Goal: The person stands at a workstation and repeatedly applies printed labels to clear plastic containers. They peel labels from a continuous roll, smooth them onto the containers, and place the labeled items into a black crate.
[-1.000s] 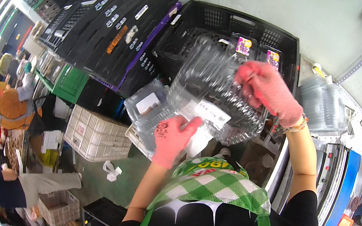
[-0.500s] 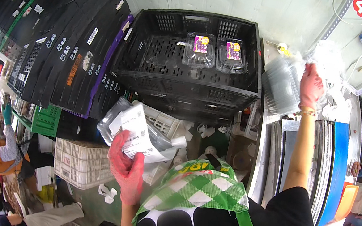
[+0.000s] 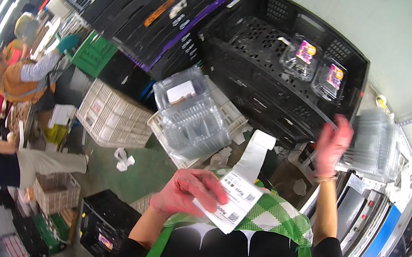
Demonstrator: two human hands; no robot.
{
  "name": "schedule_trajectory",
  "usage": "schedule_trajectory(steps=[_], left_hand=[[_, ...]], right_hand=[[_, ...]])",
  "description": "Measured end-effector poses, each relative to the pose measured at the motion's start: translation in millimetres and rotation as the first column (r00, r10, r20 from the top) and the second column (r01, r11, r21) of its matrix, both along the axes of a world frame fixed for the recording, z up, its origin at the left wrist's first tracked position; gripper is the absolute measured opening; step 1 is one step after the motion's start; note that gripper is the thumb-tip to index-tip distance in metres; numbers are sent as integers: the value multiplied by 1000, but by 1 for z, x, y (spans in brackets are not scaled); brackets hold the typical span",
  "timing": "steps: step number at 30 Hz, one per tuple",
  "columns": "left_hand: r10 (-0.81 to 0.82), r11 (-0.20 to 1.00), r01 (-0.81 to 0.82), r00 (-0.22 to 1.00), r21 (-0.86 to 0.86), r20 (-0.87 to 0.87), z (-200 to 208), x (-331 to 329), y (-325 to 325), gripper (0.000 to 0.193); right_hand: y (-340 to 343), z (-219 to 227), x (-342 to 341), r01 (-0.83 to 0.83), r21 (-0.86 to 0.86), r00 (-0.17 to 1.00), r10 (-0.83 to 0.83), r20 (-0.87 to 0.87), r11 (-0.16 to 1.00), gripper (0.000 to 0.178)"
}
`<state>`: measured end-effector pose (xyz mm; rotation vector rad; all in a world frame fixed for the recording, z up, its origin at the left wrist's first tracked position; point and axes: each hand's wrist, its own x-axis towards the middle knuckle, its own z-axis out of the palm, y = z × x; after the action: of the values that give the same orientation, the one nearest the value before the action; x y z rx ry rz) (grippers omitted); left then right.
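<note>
My left hand, in a pink glove, is closed on a strip of white printed labels in front of my apron. The strip's far end curls up toward the crates. My right hand, gloved in pink too, is raised between the black crate and the side bench. Its fingers are slightly blurred but look stretched out, and nothing shows in them. Close to it, a stack of clear plastic containers stands on the bench. Another stack of clear clamshell boxes lies on a white crate beyond my left hand.
Two labelled clamshell boxes sit in the black crate. Tall stacked black crates rise at the far left. A white basket and crumpled paper are on the green floor. People work at the left.
My view has turned left. My left hand has drawn the label strip in toward my apron, away from the clamshell stack. My right hand has come off the clear containers on the bench.
</note>
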<state>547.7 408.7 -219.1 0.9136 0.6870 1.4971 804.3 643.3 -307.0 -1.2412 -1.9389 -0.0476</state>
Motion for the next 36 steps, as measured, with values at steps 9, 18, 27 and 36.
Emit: schedule_trajectory(steps=[9, 18, 27, 36], left_hand=[[501, 793, -575, 803, -199, -322, 0, -6, -45, 37], [415, 847, -446, 895, -291, -163, -13, -40, -103, 45], [757, 575, -748, 640, -331, -131, -27, -41, -87, 27], [627, 575, -739, 674, -351, -391, -21, -45, -31, 12]], right_hand=[[-82, -100, -209, -764, -579, 289, 954, 85, 283, 18], [-92, -101, -236, -515, -747, 275, 907, 319, 420, 21], [-84, -93, -245, -537, -715, 485, 857, 173, 448, 22], [-9, 110, -239, -625, -652, 777, 421, -467, 430, 27]])
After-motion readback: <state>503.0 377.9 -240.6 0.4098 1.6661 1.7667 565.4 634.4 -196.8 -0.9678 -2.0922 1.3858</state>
